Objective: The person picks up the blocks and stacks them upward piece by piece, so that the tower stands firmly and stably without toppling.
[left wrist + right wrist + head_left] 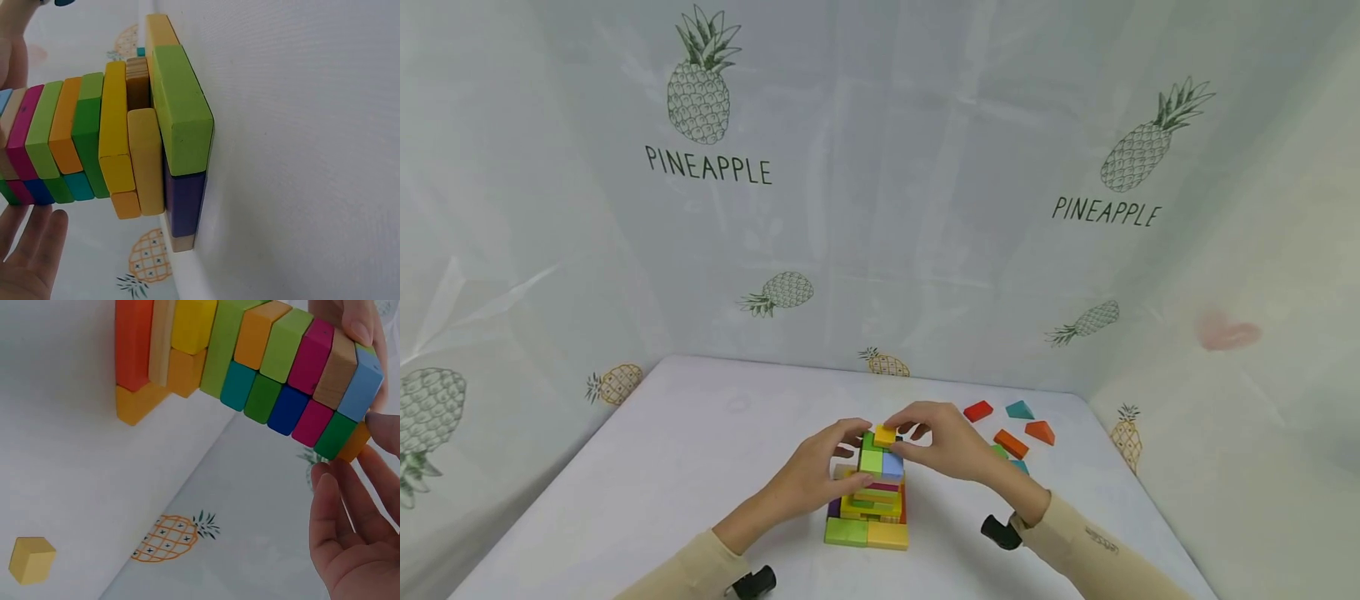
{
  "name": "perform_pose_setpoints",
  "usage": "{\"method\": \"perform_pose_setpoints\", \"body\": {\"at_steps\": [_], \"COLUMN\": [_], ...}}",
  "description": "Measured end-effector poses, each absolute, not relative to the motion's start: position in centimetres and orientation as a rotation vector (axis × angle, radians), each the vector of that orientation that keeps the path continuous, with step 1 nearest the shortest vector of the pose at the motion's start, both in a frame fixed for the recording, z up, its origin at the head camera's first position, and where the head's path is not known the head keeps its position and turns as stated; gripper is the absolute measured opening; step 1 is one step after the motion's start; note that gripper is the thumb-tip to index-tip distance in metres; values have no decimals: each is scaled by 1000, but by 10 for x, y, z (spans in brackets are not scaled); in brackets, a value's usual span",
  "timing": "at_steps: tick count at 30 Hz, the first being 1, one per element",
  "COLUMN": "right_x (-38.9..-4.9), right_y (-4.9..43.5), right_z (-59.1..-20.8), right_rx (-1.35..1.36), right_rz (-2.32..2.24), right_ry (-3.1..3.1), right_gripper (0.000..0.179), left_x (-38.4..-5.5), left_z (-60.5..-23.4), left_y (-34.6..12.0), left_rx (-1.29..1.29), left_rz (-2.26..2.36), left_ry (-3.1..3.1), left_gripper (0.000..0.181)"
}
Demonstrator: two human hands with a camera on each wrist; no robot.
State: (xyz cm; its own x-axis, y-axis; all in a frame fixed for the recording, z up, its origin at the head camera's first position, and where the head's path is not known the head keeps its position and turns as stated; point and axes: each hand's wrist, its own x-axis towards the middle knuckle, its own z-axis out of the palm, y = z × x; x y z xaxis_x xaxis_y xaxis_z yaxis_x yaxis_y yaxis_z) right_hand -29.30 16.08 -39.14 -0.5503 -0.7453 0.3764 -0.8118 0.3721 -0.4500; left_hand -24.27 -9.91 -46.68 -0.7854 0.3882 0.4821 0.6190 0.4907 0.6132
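Observation:
A tower of coloured wooden blocks (872,463) rises from a wider base of light-green, yellow, purple and red blocks on the white table. At its top sits a small yellow block (884,437), which my right hand (951,446) pinches between thumb and fingertips. My left hand (805,479) is around the tower's left side, thumb at the front and fingers reaching behind, without a grip on any block. In the right wrist view, the yellow block (355,442) lies against a dark-green block (335,435) and a light-blue block (362,382).
To the tower's right lie several loose blocks: a red one (978,411), a teal triangle (1020,409), an orange-red triangle (1041,432) and an orange bar (1011,443). One yellow block (31,560) lies alone on the table in the right wrist view. A pineapple-print curtain (880,208) surrounds the table.

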Motion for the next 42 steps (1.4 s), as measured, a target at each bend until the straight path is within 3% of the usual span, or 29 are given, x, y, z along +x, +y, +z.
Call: {"method": "perform_pose_setpoints", "body": {"at_steps": [27,42], "right_x": [-293,-332], "right_y": [158,258], "right_z": [-402,-443], "right_rx": [1403,1134], "right_rz": [972,767], "right_ry": [-2469,-2688], "right_gripper": [27,34], "left_x": [-241,-242], "left_z": [-467,-468], "left_y": [-99,-96], "left_rx": [-862,-795], "left_rz": [-1197,-1205], "left_ry": [-2432,-2471], "left_gripper": [69,68]}}
